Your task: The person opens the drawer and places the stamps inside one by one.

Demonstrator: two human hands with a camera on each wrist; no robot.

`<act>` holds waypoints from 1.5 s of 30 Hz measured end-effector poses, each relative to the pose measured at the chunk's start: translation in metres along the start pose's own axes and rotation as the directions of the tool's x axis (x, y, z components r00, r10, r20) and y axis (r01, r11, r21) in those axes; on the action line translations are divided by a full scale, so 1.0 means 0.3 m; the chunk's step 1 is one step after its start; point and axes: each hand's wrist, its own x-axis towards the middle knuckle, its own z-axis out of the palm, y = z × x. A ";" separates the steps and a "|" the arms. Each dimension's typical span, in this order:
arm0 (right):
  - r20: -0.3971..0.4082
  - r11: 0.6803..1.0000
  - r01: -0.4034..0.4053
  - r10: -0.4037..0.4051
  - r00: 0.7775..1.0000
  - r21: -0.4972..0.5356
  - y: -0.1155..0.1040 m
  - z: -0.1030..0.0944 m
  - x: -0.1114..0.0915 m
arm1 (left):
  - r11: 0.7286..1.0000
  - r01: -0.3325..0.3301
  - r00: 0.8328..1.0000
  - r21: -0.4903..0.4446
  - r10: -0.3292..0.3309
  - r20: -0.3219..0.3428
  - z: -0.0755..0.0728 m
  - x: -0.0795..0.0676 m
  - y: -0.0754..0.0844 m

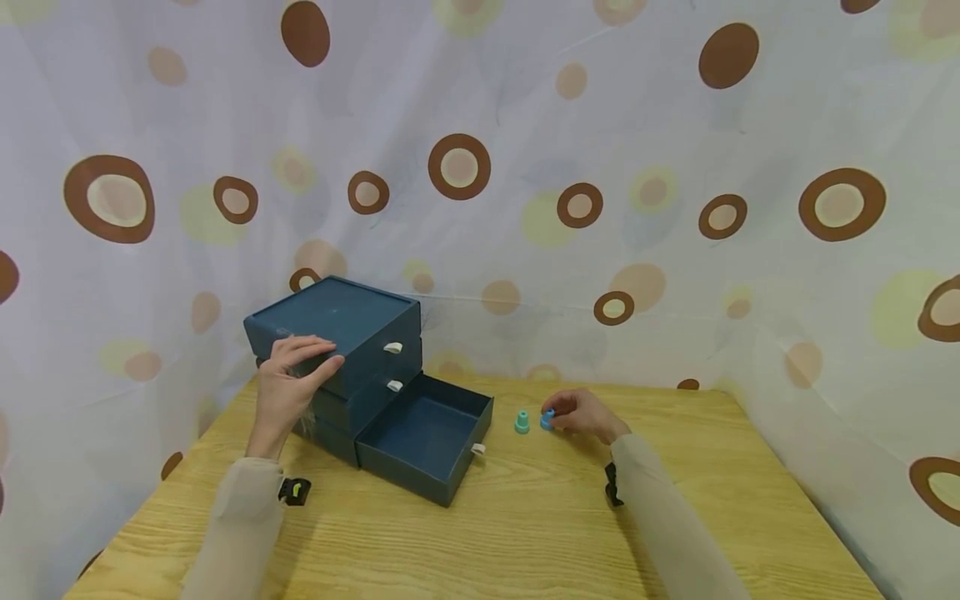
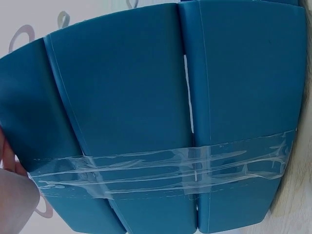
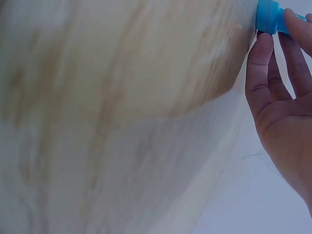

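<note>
A dark blue set of stacked drawers [image 1: 337, 312] stands on the left of the table, its bottom drawer [image 1: 423, 429] pulled out and bare inside. My left hand [image 1: 288, 379] rests at the top edge of the stack, fingers extended; in the left wrist view just part of that hand [image 2: 17, 195] shows beside the taped side wall [image 2: 131, 97]. With thumb and fingertips, my right hand [image 1: 588, 414] pinches a small blue stepped peg-like piece [image 1: 548, 419], seen also as a blue piece [image 3: 267, 17] in the right wrist view. Just left of it stands a similar green piece [image 1: 522, 422].
The wooden table [image 1: 465, 550] runs to a patterned curtain [image 1: 510, 250] behind and at both sides. White pull tabs [image 1: 393, 347] stick out from the drawer fronts. Clear tape [image 2: 146, 173] crosses the side of the stack.
</note>
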 end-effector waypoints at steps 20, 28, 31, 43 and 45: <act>0.010 1.000 0.023 -0.023 1.000 0.014 0.020 -0.006 -0.005 | 0.999 -0.044 0.999 -0.014 0.044 -0.006 0.003 -0.002 -0.011; 0.034 0.994 0.047 -0.051 0.998 0.096 0.027 -0.034 -0.027 | 0.999 -0.046 0.999 -0.003 0.046 -0.011 0.005 -0.002 -0.010; 0.044 0.992 0.043 -0.048 0.998 0.122 0.020 -0.037 -0.027 | 0.999 -0.049 0.999 -0.001 0.049 -0.009 0.005 -0.002 -0.006; 0.021 0.992 0.058 -0.061 0.998 0.115 -0.041 -0.018 -0.002 | 0.999 -0.039 0.999 0.008 0.039 0.003 0.002 0.003 -0.002; 0.014 0.993 0.063 -0.065 0.998 0.103 -0.051 -0.011 0.001 | 0.999 -0.036 0.999 0.007 0.036 0.006 0.000 0.001 -0.001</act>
